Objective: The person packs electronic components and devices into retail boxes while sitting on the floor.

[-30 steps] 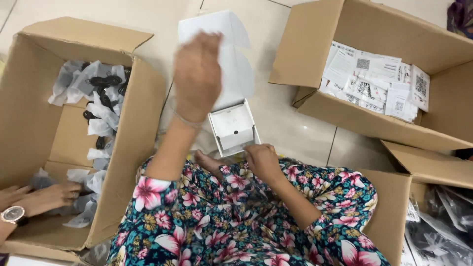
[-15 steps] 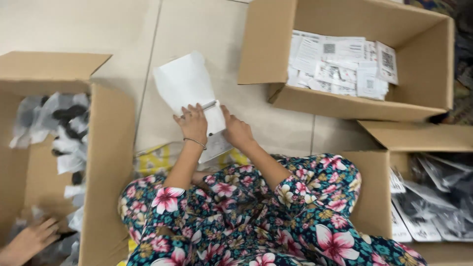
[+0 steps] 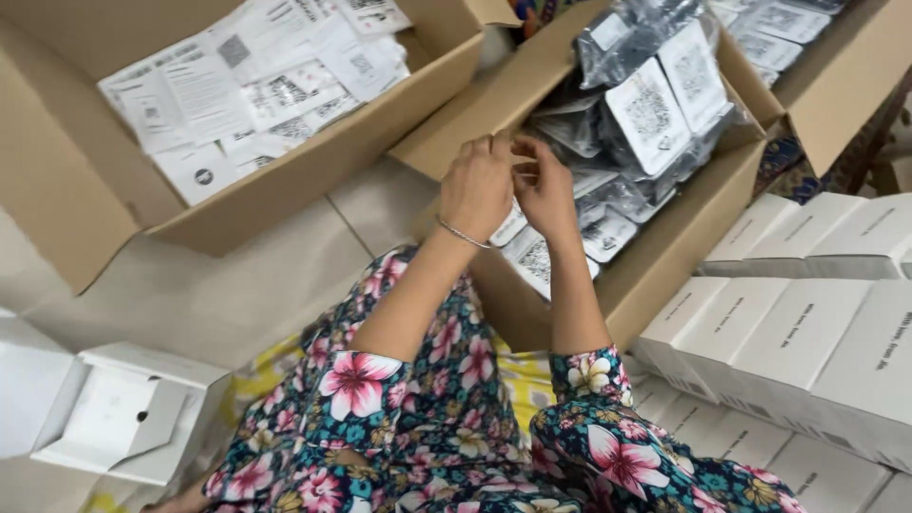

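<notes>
My left hand [image 3: 478, 187], with a thin bracelet on its wrist, and my right hand [image 3: 548, 190] meet fingertip to fingertip over a cardboard box [image 3: 665, 256] of dark plastic-bagged packets with white labels [image 3: 655, 114]. Both hands pinch a small packet [image 3: 509, 226]. Only its white-labelled corner shows below my left hand. My arms reach out from floral-patterned sleeves over my floral-clad lap [image 3: 427, 418].
An open white carton [image 3: 123, 418] lies on the tiled floor at lower left. A second cardboard box [image 3: 313, 161] at the top left holds printed paper leaflets [image 3: 247, 85]. Rows of closed white boxes [image 3: 788, 332] are stacked at the right.
The view has swung to the right. My hands have left the white carton and its lid and now meet over the box of bagged packets, pinching one.
</notes>
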